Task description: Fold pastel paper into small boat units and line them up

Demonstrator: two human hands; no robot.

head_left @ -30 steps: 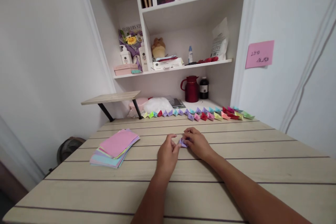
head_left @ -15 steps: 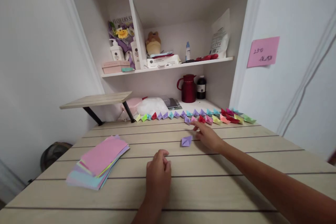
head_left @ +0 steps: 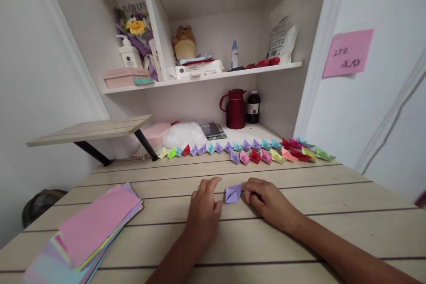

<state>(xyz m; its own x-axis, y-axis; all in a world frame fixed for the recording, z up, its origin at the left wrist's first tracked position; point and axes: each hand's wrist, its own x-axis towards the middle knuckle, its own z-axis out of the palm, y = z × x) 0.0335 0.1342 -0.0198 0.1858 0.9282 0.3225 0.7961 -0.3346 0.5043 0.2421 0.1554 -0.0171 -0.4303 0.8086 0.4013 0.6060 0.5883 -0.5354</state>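
Note:
A small purple folded paper (head_left: 233,194) lies on the wooden tabletop between my two hands. My left hand (head_left: 204,202) is just left of it, open, with the index finger stretched forward and the thumb apart. On the other side, my right hand (head_left: 266,202) rests with its fingers curled in, close to the paper's right corner; I see nothing in it. Beyond the hands stand colourful folded paper boats in two rows, among them a purple boat (head_left: 234,157) at the left end of the front row.
A stack of coloured paper sheets (head_left: 100,222) lies at the left. Behind it stands a small raised wooden shelf (head_left: 93,129) on black legs. At the back are a red jug (head_left: 236,108), a dark bottle (head_left: 253,107) and a white plastic bag (head_left: 184,134).
My right hand has drawn back from the boat row to beside the purple folded paper. My left hand has moved forward and opened its fingers. The view has shifted closer.

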